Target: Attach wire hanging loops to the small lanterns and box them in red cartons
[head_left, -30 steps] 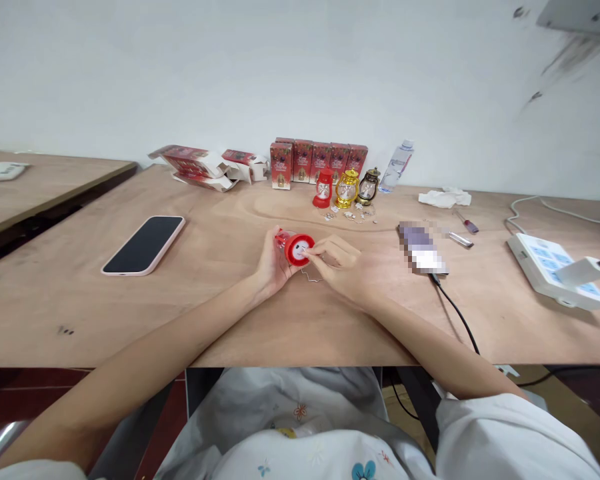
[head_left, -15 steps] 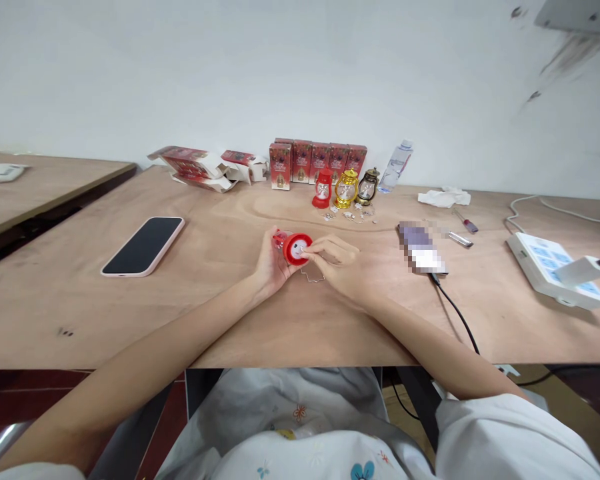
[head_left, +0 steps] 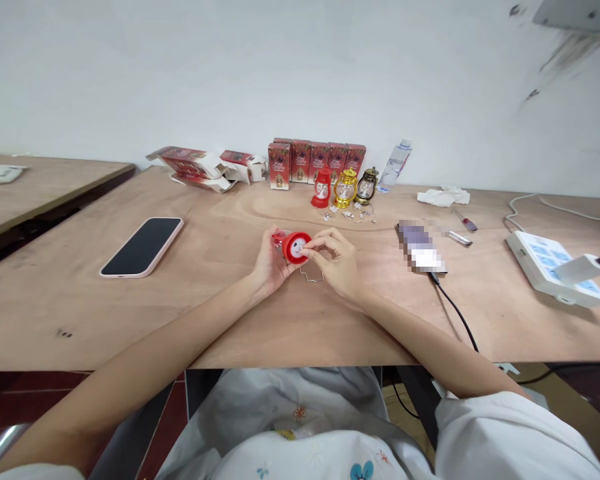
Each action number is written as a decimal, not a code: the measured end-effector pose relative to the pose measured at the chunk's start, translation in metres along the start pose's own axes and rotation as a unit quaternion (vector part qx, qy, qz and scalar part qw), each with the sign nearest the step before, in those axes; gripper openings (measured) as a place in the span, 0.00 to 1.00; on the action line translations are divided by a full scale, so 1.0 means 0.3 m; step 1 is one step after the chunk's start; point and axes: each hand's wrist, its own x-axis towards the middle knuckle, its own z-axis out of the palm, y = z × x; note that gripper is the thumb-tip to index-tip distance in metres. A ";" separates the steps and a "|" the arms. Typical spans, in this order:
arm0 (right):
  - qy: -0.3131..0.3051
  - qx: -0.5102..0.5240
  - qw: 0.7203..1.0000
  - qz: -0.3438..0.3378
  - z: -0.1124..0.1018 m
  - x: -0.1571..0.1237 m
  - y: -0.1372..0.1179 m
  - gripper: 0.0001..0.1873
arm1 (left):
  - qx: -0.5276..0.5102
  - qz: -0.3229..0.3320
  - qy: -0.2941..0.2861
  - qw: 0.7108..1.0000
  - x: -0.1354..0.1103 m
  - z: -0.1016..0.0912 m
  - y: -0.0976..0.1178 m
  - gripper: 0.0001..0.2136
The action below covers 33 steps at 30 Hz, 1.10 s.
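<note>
A small red lantern (head_left: 286,241) lies tipped on its side in my left hand (head_left: 269,268), its round base with a white centre turned towards me. The fingers of my left hand are wrapped round its body. My right hand (head_left: 336,261) pinches at the white centre of the base, thumb and forefinger together; whatever sits between the fingertips is too small to make out. A thin bent wire handle (head_left: 312,275) shows below the base. Farther back stand a red lantern (head_left: 322,189), a gold lantern (head_left: 345,189) and a bronze lantern (head_left: 367,187), with small metal bits (head_left: 351,215) in front.
Several red boxes (head_left: 300,163) stand against the wall, with opened boxes (head_left: 195,163) to their left. A clear bottle (head_left: 395,167) leans there. A pink-cased phone (head_left: 144,247) lies left; a cabled phone (head_left: 423,250), tissue (head_left: 444,196), screwdriver (head_left: 466,221) and power strip (head_left: 545,257) lie right.
The fingers of my right hand have shifted and bent more at the lantern's base, the back of the hand turning upward. My left hand and the lantern stay nearly in place.
</note>
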 end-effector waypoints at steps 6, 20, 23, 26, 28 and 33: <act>0.009 0.021 1.000 -0.001 0.001 0.002 -0.005 0.06 | 0.006 0.005 -0.006 1.000 0.000 -0.005 -0.004 0.12; 0.025 0.081 0.996 0.024 0.017 -0.014 0.013 0.07 | 0.019 0.025 -0.034 0.999 0.004 -0.011 -0.009 0.14; 0.028 0.092 0.995 0.020 0.018 -0.012 0.013 0.04 | 0.020 0.025 -0.028 0.999 0.006 -0.013 -0.009 0.14; 0.031 0.100 0.994 0.031 0.020 -0.011 0.012 0.03 | 0.014 0.022 -0.021 0.999 0.005 -0.010 -0.008 0.13; 0.034 0.109 0.993 0.041 0.022 -0.011 0.011 0.02 | 0.010 0.020 -0.017 1.000 0.002 -0.007 -0.007 0.13; 0.046 0.121 0.990 0.062 0.022 -0.010 0.008 0.02 | 0.005 0.019 -0.018 1.000 -0.007 -0.001 -0.007 0.13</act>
